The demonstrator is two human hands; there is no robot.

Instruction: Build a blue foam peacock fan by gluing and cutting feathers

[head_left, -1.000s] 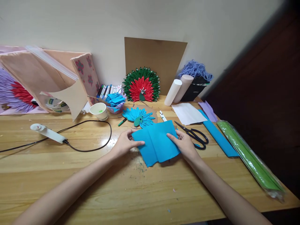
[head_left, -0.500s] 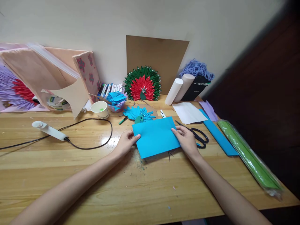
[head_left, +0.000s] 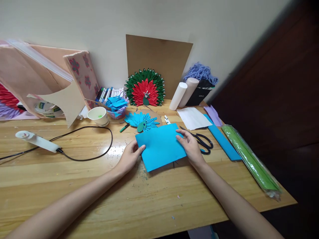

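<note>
A sheet of blue paper (head_left: 160, 147) is stretched between my hands, just above the table. My left hand (head_left: 131, 154) pinches its left edge, thumb on top. On the right edge, my right hand (head_left: 190, 146) grips with the thumb in front and fingers at the upper corner. Black-handled scissors (head_left: 203, 141) lie beside my right hand, partly hidden by it. Behind the sheet sits a blue paper peacock (head_left: 143, 122) with a green body, on a brown cardboard disc. A green marker (head_left: 124, 127) and a white marker (head_left: 167, 120) lie near it.
A glue gun (head_left: 40, 141) with a looping cord lies left, near a paper cup (head_left: 98, 116) and a bowl of blue scraps (head_left: 117, 108). A green-and-red peacock (head_left: 145, 88) leans on cardboard (head_left: 159, 59). Right are white rolls (head_left: 178, 96), white paper (head_left: 194, 118) and a green packet (head_left: 250, 161).
The view has shifted right, so everything sits further left in the picture. Both hands still hold the blue paper, whose tilt has barely changed.
</note>
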